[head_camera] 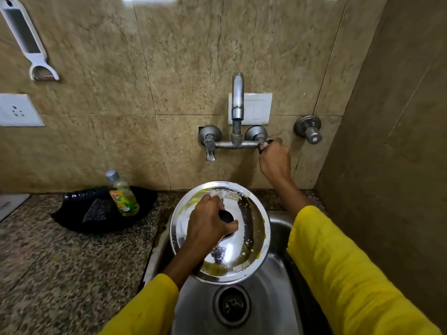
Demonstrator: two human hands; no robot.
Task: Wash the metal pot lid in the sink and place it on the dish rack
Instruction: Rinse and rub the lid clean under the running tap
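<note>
A round shiny metal pot lid (251, 238) with yellow food smears hangs above the steel sink (273, 301), top side up. My left hand (208, 221) grips its black knob from the left. My right hand (274, 160) reaches up to the wall and is closed around the right lever of the tap (237, 102). No water runs from the spout. No dish rack is in view.
A bottle of green dish soap (123, 194) and a dark scrub pad (96, 210) lie on a black tray (70, 213) on the granite counter (60, 274) left of the sink. A second valve (309, 131) sticks out of the wall at right. The drain (232, 305) is uncovered.
</note>
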